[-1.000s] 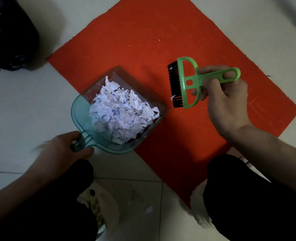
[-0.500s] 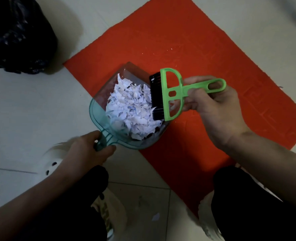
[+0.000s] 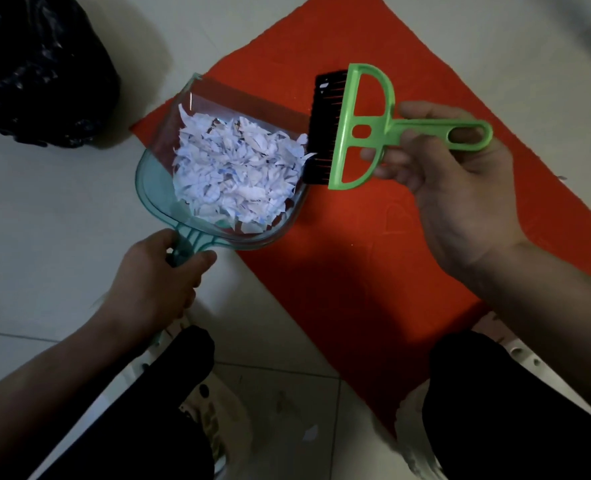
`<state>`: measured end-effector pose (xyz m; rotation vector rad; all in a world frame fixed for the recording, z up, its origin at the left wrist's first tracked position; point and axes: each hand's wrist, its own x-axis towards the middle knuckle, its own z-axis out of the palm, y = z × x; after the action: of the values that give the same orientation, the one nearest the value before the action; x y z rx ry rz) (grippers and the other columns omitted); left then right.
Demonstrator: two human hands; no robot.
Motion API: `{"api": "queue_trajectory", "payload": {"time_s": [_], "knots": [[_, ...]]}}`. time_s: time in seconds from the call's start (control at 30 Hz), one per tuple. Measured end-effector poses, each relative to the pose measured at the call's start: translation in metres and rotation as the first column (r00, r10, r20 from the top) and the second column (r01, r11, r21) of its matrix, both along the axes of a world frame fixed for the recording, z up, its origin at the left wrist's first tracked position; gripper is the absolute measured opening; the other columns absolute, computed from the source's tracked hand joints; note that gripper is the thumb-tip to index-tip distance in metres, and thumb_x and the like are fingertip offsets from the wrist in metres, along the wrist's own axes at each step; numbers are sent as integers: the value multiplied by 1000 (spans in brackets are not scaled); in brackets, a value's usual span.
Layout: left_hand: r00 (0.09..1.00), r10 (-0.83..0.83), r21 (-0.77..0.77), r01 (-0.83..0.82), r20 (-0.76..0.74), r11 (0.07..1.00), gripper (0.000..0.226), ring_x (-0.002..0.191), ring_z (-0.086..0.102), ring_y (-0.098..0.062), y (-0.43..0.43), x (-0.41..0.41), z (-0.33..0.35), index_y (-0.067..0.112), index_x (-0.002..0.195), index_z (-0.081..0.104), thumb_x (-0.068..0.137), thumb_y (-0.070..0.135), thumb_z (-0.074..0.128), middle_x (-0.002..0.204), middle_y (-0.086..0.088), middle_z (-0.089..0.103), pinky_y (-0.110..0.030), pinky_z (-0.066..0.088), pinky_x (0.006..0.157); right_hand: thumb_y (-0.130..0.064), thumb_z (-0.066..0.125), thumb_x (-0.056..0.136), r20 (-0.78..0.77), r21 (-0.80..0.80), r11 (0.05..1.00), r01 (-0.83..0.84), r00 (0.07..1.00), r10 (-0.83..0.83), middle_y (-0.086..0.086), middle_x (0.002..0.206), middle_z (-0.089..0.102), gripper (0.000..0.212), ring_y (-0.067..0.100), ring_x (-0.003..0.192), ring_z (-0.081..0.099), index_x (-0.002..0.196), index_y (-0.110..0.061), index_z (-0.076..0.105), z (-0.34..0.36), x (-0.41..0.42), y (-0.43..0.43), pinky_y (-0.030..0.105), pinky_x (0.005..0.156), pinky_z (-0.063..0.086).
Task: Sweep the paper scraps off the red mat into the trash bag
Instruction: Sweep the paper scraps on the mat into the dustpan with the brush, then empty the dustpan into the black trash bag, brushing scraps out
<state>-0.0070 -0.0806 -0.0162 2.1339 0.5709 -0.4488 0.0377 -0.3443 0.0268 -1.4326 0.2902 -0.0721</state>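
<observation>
Paper scraps: the heap of small white torn paper scraps [image 3: 238,174] is lying in the translucent teal plastic dustpan [image 3: 155,188], reaching toward its rounded back wall. One stray piece [image 3: 309,434] is lying on the pale tiled floor [image 3: 44,220] between the person's legs.
Dustpan: it is sitting across the left corner of the flat red mat [image 3: 391,254], partly over mat and partly over floor. Whether it is resting down or lifted I cannot tell.
Left hand: the left hand [image 3: 155,282] is gripping the dustpan's short handle, fingers [image 3: 200,258] clenched round it.
Right hand: the right hand [image 3: 460,188] is holding the green plastic hand brush with black bristles [image 3: 363,129], fingers [image 3: 391,171] curled round its stem. The bristles are touching the heap's right edge.
Handling: the scraps are looking feather-light and loose, so a tilt or quick swing is likely to spill them. The pan is looking stiff and is best carried level by its handle.
Trash bag: the crumpled black plastic trash bag [image 3: 41,71] is sitting on the floor at upper left, near the pan but apart from it. Its mouth is not showing.
Open room: bare floor is lying between pan and bag. The pan's open front lip is the edge to be watching.
</observation>
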Motion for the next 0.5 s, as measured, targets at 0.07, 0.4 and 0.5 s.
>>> {"api": "queue_trajectory", "payload": {"time_s": [0.07, 0.4, 0.5], "knots": [[1000, 8, -24, -8, -21, 1000, 25, 32, 40, -14, -2, -3, -1, 0, 82, 54, 86, 19, 69, 55, -11, 55, -23, 35, 32, 2, 50, 96, -6, 2, 1000, -27, 1000, 28, 27, 98, 68, 19, 39, 86, 71, 112, 4, 60, -1, -3, 6, 38, 73, 57], [997, -71, -147, 66, -26, 987, 23, 39, 49, -14, 1, -2, 29, 5, 79, 53, 88, 21, 68, 57, -8, 55, -28, 43, 39, 6, 46, 95, 22, -75, 979, -189, 981, 191, 38, 98, 63, 21, 47, 83, 67, 110, 8, 62, 37, 9, 33, 44, 71, 56], [996, -87, -161, 86, 1, 983, 24, 39, 51, -15, 10, 0, 48, 4, 80, 52, 88, 20, 67, 57, -8, 55, -30, 46, 40, 6, 49, 94, 39, -140, 959, -245, 967, 253, 33, 97, 66, 21, 45, 84, 65, 105, 2, 66, 59, 17, 43, 40, 69, 58]]}}
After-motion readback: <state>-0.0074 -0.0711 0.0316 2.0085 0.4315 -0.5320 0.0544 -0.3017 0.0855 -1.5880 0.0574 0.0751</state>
